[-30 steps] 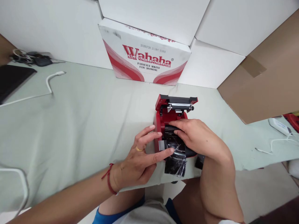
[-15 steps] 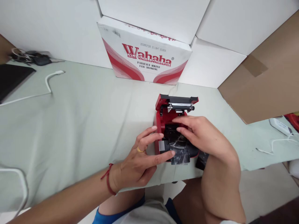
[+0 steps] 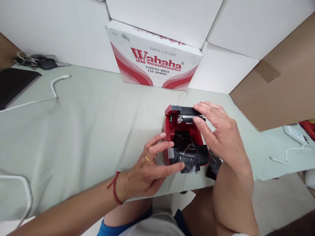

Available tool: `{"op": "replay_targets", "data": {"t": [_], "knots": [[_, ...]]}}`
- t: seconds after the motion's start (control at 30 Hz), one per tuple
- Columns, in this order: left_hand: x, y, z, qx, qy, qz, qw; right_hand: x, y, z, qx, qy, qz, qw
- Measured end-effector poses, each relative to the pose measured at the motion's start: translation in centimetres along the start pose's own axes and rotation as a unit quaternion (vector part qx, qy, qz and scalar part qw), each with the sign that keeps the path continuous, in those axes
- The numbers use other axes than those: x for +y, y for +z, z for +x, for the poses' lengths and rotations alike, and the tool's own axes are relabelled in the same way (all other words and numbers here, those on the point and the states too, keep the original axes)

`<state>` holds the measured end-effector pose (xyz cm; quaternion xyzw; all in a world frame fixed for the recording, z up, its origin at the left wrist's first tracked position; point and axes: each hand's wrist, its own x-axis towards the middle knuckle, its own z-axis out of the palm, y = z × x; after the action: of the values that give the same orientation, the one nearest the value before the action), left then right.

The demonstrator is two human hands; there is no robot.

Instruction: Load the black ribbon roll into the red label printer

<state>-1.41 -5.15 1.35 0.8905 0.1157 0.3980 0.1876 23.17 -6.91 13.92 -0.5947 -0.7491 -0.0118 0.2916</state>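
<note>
A small red and black printer [image 3: 166, 149], apparently a label printer, stands near the table's front edge with its hinged lid [image 3: 175, 108] partly raised. A metal bar and a dark roller [image 3: 186, 120] show under the lid. Black shiny film [image 3: 189, 152] lies in the bay and hangs over the front lip. With its fingers spread, my left hand [image 3: 150, 167] rests against the printer's left side, its index fingertip on the film's end. My right hand [image 3: 219, 131] grips the lid's right end, fingers on top and thumb at the underside.
Behind the printer stands a Wahaha water carton [image 3: 157, 62] against white boxes. A brown cardboard box [image 3: 275, 78] is at the right. Keys [image 3: 36, 60], a dark flat device [image 3: 17, 85] and a white cable [image 3: 52, 87] lie left. Dark film [image 3: 213, 166] lies beside the printer's right front.
My right hand has moved from inside the bay up to the lid and taken hold of it. The lid has tipped slightly lower. My left hand has stayed in place.
</note>
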Motion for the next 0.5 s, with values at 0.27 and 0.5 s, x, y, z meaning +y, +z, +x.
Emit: {"op": "replay_targets", "data": {"t": [0.27, 0.5], "knots": [[0.3, 0.2, -0.1, 0.096, -0.002, -0.013, 0.995, -2.2, -3.7, -2.7, -0.222, 0.059, -0.024, 0.973], [-0.4, 0.2, 0.5, 0.072, -0.051, -0.018, 0.996, -2.7, -2.7, -2.8, -0.238, 0.047, -0.107, 0.964]]}}
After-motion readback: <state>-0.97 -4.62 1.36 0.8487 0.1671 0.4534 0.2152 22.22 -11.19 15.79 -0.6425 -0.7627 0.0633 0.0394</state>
